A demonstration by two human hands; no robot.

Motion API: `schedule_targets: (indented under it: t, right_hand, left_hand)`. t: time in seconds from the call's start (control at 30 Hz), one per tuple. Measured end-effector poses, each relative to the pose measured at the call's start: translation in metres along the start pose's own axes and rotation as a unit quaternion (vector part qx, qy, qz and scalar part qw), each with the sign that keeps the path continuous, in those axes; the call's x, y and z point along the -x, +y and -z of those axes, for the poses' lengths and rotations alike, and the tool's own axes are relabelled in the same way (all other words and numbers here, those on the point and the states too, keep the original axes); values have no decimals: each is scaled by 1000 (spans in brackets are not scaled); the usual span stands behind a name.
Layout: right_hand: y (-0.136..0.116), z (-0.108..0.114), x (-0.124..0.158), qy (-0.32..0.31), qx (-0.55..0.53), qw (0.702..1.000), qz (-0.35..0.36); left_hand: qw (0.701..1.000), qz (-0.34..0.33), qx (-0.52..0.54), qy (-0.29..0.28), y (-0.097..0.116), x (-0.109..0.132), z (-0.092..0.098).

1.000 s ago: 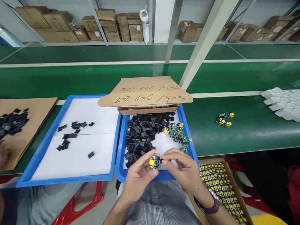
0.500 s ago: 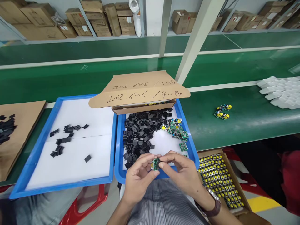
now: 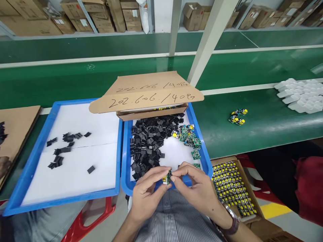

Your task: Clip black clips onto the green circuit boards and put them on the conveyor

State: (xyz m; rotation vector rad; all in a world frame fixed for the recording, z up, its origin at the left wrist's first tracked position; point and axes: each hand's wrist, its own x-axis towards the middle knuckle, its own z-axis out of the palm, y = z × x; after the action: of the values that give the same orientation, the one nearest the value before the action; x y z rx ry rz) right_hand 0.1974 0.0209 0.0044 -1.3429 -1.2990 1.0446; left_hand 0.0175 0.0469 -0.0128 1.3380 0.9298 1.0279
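Grip: L hand (image 3: 147,195) pinches green circuit board (image 3: 169,176) over near rim of blue tray (image 3: 204,151); R hand (image 3: 195,185) has fingertips at board, can't tell if holding anything. 1 s ago R held black piece clear, so it's prob. on board now.

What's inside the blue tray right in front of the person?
The blue tray holds a heap of black pieces and, to the right, green circuit boards. The cardboard box hides its far end; the left hand and right hand cover part of the near side.
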Motion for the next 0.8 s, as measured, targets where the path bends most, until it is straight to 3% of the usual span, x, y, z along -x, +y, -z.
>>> schedule_targets:
  t: [0.3, 0.47, 0.67, 0.8]
  right_hand:
    - [8, -2, 1, -4, -36, 999, -28]
    - [8, -7, 1, 4, -21, 1000, -21]
    - [8, -10, 3, 9, 49, 998, 38]
    - [11, -11, 0, 3, 24, 1000, -7]
  left_hand:
    - [1000, 23, -8, -2, -5, 3, -1]
    - [1000, -14, -17, 0, -6, 3, 0]
    - [998, -41, -47, -7, -6, 2, 1]
    - [994, -74, -83, -4, -9, 3, 2]
